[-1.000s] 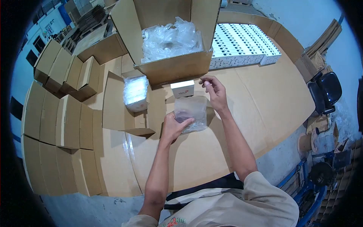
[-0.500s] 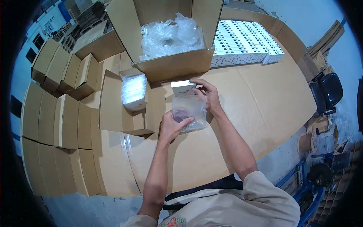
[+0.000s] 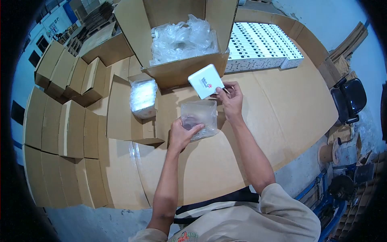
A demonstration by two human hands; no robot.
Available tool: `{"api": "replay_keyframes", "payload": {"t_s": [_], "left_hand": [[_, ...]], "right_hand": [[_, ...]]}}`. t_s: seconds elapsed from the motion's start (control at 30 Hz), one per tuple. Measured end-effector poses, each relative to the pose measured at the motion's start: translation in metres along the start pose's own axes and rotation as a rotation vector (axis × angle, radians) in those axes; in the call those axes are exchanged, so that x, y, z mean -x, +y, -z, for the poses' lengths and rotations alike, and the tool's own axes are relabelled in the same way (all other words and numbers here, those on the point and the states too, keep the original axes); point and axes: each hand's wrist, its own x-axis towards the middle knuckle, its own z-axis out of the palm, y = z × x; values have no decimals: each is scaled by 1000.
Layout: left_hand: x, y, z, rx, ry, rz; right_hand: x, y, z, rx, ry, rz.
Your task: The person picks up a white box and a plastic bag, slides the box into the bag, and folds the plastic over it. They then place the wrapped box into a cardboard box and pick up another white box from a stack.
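My right hand (image 3: pixel 231 100) is closed on the lower right corner of a small flat white box (image 3: pixel 206 82), which has dark print and a red mark on its face. The box is tilted and stands apart from the bag, just above its opening. Below it, my left hand (image 3: pixel 182 133) grips a clear plastic pouch (image 3: pixel 202 111) by its left side, thumb across the front. To the left, an open small carton (image 3: pixel 121 111) holds a stack of plastic-wrapped packs (image 3: pixel 143 97).
A large open carton (image 3: pixel 185 70) full of clear pouches (image 3: pixel 183 40) stands at the back. Rows of white boxes (image 3: pixel 262 44) lie at the back right. Several brown cartons (image 3: pixel 72 129) line the left side. Cardboard (image 3: pixel 278 121) covers the table.
My right hand has moved slightly up and right, lifting the white box off the pouch and turning its printed face toward me. My left hand stays nearly in place with the pouch.
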Motion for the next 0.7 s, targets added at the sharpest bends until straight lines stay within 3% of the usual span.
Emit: {"api": "replay_keyframes", "payload": {"t_s": [0.17,0.7], "left_hand": [[0,-1,-1,18,4,1],[-1,4,1,-53,6,11]], "right_hand": [[6,-16,3,-268,-37,-22],[14,-30,16,162,-229,81]]}}
